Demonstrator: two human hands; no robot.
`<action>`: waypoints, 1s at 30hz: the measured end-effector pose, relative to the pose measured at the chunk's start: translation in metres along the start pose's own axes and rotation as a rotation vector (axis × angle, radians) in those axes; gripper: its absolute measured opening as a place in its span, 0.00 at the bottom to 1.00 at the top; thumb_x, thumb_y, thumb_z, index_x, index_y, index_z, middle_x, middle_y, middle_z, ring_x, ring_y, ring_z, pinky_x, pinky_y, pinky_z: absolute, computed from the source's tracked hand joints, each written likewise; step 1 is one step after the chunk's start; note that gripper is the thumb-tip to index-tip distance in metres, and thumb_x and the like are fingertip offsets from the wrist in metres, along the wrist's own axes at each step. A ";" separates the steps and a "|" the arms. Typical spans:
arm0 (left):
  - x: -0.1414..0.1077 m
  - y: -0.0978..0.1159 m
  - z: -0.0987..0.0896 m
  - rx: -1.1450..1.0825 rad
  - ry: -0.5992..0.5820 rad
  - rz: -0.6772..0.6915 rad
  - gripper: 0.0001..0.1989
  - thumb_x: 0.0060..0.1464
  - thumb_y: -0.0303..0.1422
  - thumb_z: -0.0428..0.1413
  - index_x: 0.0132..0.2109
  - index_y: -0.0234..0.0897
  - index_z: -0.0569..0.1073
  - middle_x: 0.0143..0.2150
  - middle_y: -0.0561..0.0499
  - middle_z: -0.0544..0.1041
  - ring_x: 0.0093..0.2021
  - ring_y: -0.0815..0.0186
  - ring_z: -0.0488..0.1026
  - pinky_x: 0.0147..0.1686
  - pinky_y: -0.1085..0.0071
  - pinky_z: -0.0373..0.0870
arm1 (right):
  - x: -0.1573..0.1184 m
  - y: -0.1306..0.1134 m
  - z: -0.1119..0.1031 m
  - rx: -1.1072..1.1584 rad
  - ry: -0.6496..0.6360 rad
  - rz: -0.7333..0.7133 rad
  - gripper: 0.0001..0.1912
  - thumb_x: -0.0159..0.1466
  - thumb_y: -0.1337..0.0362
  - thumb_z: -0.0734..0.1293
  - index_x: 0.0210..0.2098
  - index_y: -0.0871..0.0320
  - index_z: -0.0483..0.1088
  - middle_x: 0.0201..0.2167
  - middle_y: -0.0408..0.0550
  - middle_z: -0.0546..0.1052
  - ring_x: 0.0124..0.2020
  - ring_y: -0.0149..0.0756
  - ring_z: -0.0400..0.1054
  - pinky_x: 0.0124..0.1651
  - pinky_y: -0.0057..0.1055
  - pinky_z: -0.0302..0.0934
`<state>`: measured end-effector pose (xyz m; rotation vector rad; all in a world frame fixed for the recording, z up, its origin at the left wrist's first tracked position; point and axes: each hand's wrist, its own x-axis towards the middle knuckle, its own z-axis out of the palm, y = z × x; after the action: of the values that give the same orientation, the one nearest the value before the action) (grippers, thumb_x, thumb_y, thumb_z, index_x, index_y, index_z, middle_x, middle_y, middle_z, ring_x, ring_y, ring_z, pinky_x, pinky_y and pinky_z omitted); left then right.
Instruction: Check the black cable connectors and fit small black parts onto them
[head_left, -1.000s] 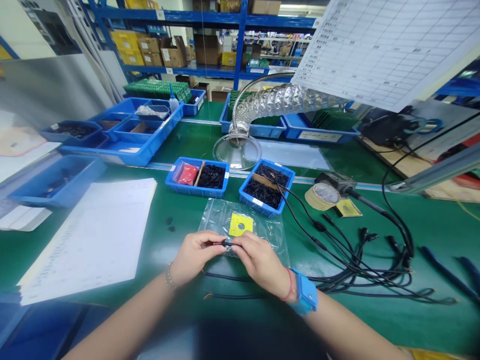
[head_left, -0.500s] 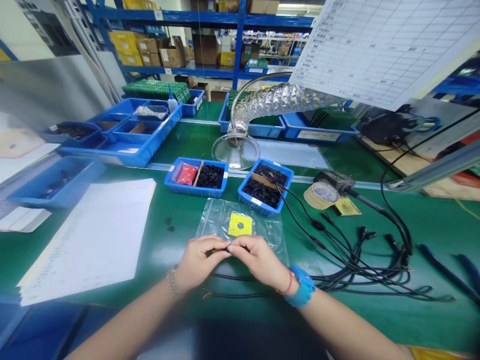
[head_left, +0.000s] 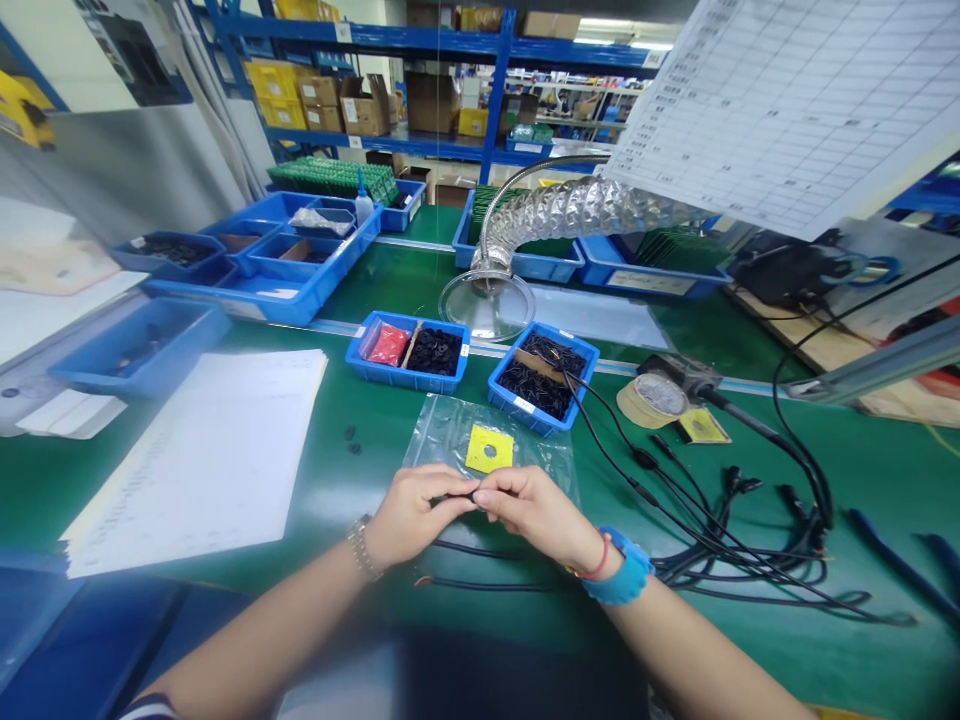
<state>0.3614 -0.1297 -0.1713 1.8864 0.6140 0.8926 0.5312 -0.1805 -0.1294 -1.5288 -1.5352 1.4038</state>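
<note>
My left hand (head_left: 416,512) and my right hand (head_left: 532,508) meet at the fingertips over the green bench. Both are pinched around a small dark piece (head_left: 474,495), mostly covered by the fingers. It may be a cable end, but that is too small to tell. Just beyond the hands, a yellow square with a hole (head_left: 490,449) lies on a clear plastic bag (head_left: 435,428). Black cable (head_left: 487,586) runs on the bench below the hands, with a bare coppery end at its left.
Two blue bins of black parts (head_left: 407,350) (head_left: 543,377) stand behind the bag. Papers (head_left: 202,450) lie at left, a bundle of black cables (head_left: 712,540) at right. A silver duct with a clear hood (head_left: 487,303) hangs behind the bins.
The whole view has shifted, so the bench items appear slightly farther right. My hands remain together, and the fingers have closed more tightly around the dark piece.
</note>
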 end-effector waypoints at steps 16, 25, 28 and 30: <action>-0.012 -0.021 -0.072 0.373 0.087 -0.169 0.22 0.50 0.39 0.50 0.53 0.40 0.63 0.44 0.47 0.71 0.38 0.63 0.70 0.41 0.64 0.68 | -0.084 -0.081 -0.067 -0.493 0.675 -0.236 0.10 0.56 0.63 0.64 0.37 0.58 0.71 0.20 0.41 0.71 0.19 0.25 0.62 0.23 0.23 0.58; -0.025 -0.081 -0.092 0.829 0.054 -0.285 0.13 0.51 0.33 0.47 0.40 0.33 0.72 0.39 0.44 0.69 0.41 0.60 0.68 0.44 0.66 0.64 | 0.011 -0.044 -0.161 -1.083 0.978 -0.019 0.13 0.56 0.63 0.64 0.38 0.64 0.72 0.33 0.54 0.76 0.35 0.36 0.69 0.41 0.29 0.59; -0.026 -0.084 -0.090 0.752 0.098 -0.295 0.09 0.49 0.31 0.49 0.36 0.34 0.72 0.35 0.46 0.70 0.36 0.63 0.69 0.40 0.67 0.65 | 0.046 -0.017 -0.166 -1.143 0.812 0.204 0.12 0.54 0.65 0.65 0.35 0.66 0.73 0.31 0.57 0.76 0.36 0.43 0.69 0.39 0.34 0.59; -0.026 -0.083 -0.091 0.693 0.133 -0.309 0.06 0.47 0.31 0.50 0.33 0.35 0.70 0.33 0.48 0.70 0.31 0.65 0.68 0.36 0.68 0.66 | 0.051 -0.014 -0.153 -1.212 0.807 0.205 0.15 0.55 0.63 0.63 0.39 0.66 0.71 0.34 0.59 0.74 0.36 0.46 0.68 0.38 0.37 0.60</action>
<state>0.2698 -0.0638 -0.2263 2.2457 1.3913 0.6459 0.6554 -0.0870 -0.0851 -2.4963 -1.6972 -0.3407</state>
